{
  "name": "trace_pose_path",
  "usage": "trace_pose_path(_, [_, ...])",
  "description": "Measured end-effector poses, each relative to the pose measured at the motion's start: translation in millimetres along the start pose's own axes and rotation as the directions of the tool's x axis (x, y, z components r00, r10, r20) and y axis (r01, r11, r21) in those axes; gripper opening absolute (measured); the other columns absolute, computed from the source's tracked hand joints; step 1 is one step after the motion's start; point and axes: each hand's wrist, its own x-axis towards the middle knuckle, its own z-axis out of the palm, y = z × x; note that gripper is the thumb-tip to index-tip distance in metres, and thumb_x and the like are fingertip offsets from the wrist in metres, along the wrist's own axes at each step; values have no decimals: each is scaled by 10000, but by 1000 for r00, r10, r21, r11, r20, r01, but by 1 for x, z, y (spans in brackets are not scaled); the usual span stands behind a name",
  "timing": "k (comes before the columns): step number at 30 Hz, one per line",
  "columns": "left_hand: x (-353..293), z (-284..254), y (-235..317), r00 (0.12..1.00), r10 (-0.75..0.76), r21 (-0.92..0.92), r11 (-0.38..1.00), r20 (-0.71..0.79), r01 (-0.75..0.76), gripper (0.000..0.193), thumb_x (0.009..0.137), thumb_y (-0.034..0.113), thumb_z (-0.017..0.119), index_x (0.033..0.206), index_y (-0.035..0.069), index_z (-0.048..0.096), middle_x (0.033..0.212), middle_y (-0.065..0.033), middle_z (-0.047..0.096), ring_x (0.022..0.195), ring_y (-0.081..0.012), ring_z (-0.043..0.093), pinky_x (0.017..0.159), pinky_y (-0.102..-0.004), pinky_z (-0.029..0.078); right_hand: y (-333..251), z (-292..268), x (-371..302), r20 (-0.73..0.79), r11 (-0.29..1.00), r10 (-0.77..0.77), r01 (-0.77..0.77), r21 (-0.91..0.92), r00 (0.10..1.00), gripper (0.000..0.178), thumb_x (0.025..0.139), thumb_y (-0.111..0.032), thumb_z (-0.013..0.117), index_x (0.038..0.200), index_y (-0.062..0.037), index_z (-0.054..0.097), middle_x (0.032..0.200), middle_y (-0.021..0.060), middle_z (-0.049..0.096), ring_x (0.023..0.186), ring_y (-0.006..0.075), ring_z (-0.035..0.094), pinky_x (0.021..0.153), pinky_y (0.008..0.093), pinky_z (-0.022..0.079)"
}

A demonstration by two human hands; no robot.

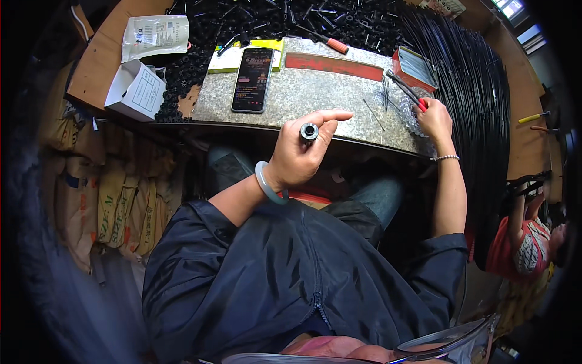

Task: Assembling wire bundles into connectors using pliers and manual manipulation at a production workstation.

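Nearest: dark zipped jacket, sleeves at the elbows, wearer seated on the near side of the phone.

Left forearm slants forward and rightward from a bent elbow, pale bangle at the wrist. Left hand raised, nearer the wearer than the phone and right of it. It is closed round a dark cylinder, ringed metal end facing up toward the wearer; index finger runs out nearly straight to the right, thumb below it.

Right forearm reaches almost straight ahead, beaded bracelet at the wrist. Right hand, well right of the phone, is clamped on a red-handled tool, pliers by the look, dark nose pointing away and leftward. Whether its tips meet I cannot tell from here.

Speckled board under the phone. On it, right of the phone: thin wires, then crumpled clear plastic near the right hand. Long red strip right of the phone's far half; red box farther right; long black rods beyond that box, same side. Left of the phone, white carton, silvery pouch behind it. Past the phone, heaped black parts; red-handled screwdriver beyond and to its right.
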Motion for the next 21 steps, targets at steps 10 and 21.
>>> trace_pose_path(10, [1, 4, 3, 1000, 8, -8, 1000, -2, -8, 197, 935, 80, 514, 1052, -13, 641, 638, 16, 513, 571, -25, 386, 503, -209, 329, 4, 13, 3, -50, 998, -59, 60, 14, 997, 295, 818, -360, 644, 862, -68, 635, 873, 170, 652, 848, 357, 619, 695, 445, 481])
trace_pose_path(21, [2, 5, 0, 997, 76, 85, 993, 16, -77, 177, 918, 67, 532, 1022, -13, 651, 754, -64, 630, 623, -57, 495, 565, -222, 406, -27, -1, -37, -152, 501, -48, 156, 851, 987, 268, 944, -282, 527, 848, -44, 604, 672, 13, 553, 594, 137, 514, 515, 272, 396])
